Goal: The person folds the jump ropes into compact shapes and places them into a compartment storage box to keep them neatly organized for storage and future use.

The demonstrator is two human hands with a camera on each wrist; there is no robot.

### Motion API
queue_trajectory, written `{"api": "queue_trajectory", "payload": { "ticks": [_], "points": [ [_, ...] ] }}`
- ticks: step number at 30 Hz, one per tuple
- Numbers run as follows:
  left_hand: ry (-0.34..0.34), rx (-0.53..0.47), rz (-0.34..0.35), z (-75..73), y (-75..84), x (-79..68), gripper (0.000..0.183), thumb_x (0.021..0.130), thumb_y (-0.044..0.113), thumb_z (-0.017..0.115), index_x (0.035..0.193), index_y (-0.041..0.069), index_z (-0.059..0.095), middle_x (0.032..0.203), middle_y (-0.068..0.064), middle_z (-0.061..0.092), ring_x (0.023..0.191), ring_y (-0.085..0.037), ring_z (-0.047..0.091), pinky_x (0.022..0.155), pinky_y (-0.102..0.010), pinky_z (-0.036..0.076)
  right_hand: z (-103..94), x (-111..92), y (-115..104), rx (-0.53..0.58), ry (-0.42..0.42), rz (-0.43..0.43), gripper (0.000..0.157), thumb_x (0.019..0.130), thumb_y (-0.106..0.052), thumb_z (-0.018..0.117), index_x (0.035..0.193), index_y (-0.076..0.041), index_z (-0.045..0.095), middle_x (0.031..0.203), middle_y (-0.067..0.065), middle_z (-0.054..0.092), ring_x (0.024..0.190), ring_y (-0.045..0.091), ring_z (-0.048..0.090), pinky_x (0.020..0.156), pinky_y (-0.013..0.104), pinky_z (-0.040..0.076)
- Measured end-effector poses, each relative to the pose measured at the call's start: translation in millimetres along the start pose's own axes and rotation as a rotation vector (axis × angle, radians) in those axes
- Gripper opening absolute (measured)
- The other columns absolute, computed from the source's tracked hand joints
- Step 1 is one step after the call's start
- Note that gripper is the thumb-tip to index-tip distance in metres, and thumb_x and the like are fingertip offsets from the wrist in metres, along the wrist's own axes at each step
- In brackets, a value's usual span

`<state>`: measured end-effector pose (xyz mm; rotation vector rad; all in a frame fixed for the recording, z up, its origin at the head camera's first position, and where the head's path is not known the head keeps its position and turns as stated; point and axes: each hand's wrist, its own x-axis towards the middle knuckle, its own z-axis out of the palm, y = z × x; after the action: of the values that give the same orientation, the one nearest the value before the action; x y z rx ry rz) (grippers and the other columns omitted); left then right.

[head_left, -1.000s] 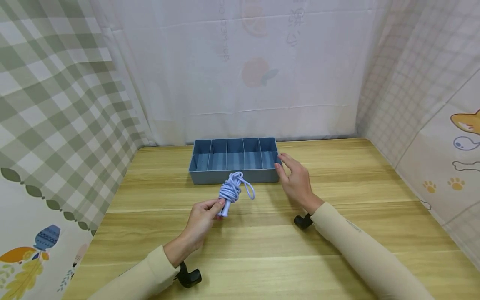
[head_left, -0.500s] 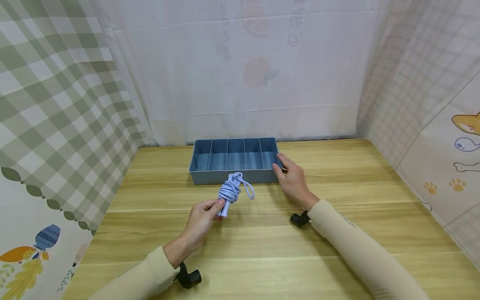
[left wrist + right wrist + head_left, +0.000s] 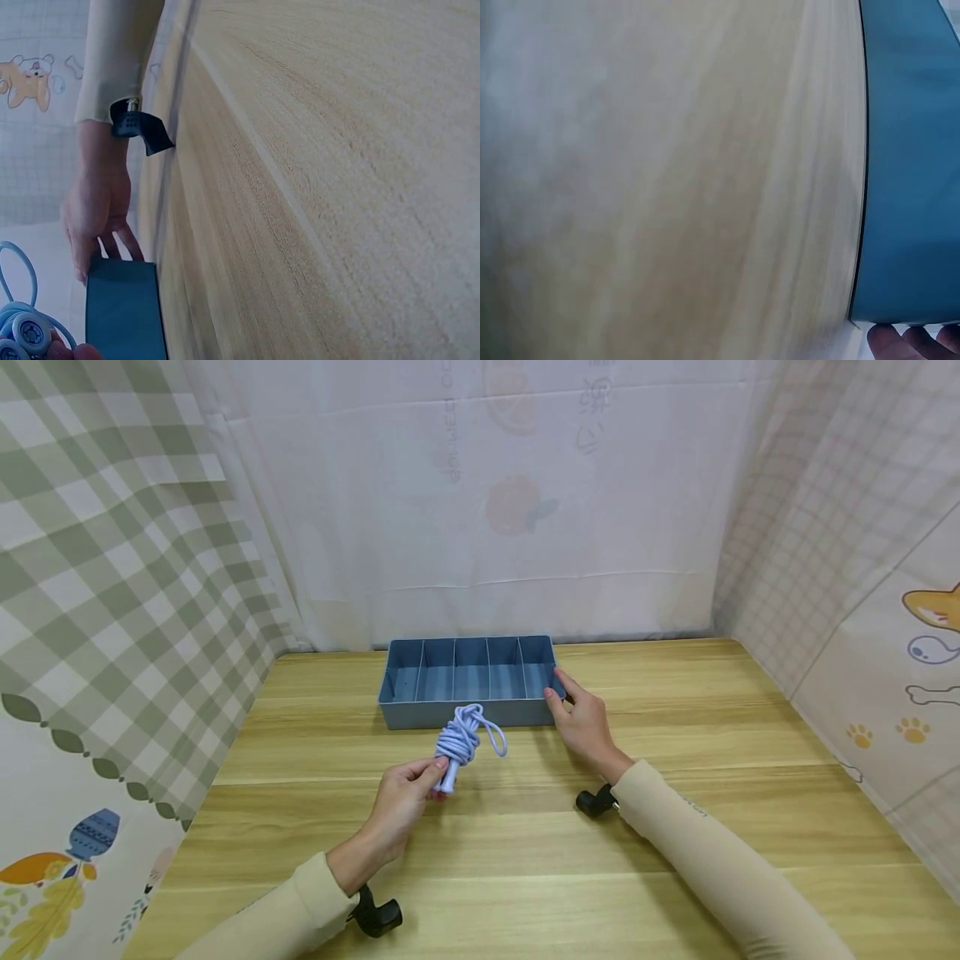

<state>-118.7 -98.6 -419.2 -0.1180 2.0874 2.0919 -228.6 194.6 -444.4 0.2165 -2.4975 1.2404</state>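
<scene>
My left hand [image 3: 401, 806] pinches a light blue jump rope [image 3: 459, 737] by its handle end, thumb on top. The cord is wound in a bundle with a loose loop to the right, above the table. In the left wrist view, two round handle ends of the jump rope [image 3: 30, 331] show beside the fingertips. My right hand [image 3: 587, 722] holds the right front corner of a blue-grey divided box [image 3: 468, 714], thumb near the front rim, fingers at the end wall. The box has several open compartments in a row, bare inside where visible. Fingertips [image 3: 889, 343] touch its end in the right wrist view.
The box stands near the back of a wooden table [image 3: 495, 868], close to a white cloth backdrop [image 3: 465, 543]. A checked cloth [image 3: 135, 527] hangs at left and a printed one [image 3: 885, 677] at right. Black wrist mounts [image 3: 377, 917] sit under both sleeves.
My right hand has moved slightly left, from beside the box's right end onto its corner. My left hand and the jump rope stay almost still.
</scene>
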Motion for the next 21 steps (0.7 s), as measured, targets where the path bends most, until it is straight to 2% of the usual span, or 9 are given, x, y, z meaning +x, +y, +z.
{"api": "queue_trajectory", "payload": {
  "ticks": [13, 21],
  "points": [
    [0.042, -0.060, -0.020, -1.9, 5.3, 6.8, 0.033, 0.105, 0.020, 0.061, 0.124, -0.007, 0.069, 0.102, -0.011, 0.068, 0.082, -0.018, 0.064, 0.081, -0.035, 0.056, 0.6, -1, 1, 0.029, -0.004, -0.014, 0.051, 0.105, -0.022, 0.060, 0.149, 0.001, 0.049, 0.153, 0.022, 0.046, 0.129, 0.039, 0.056, 0.101, 0.049, 0.050],
    [0.069, -0.090, 0.002, -2.5, 11.3, 12.0, 0.034, 0.106, 0.020, 0.060, 0.118, -0.010, 0.070, 0.096, -0.009, 0.067, 0.079, -0.017, 0.063, 0.077, -0.029, 0.056, 0.0, -1, 2, 0.029, -0.007, -0.013, 0.051, 0.105, -0.022, 0.060, 0.149, 0.001, 0.048, 0.153, 0.020, 0.047, 0.130, 0.039, 0.055, 0.102, 0.049, 0.050]
  ]
}}
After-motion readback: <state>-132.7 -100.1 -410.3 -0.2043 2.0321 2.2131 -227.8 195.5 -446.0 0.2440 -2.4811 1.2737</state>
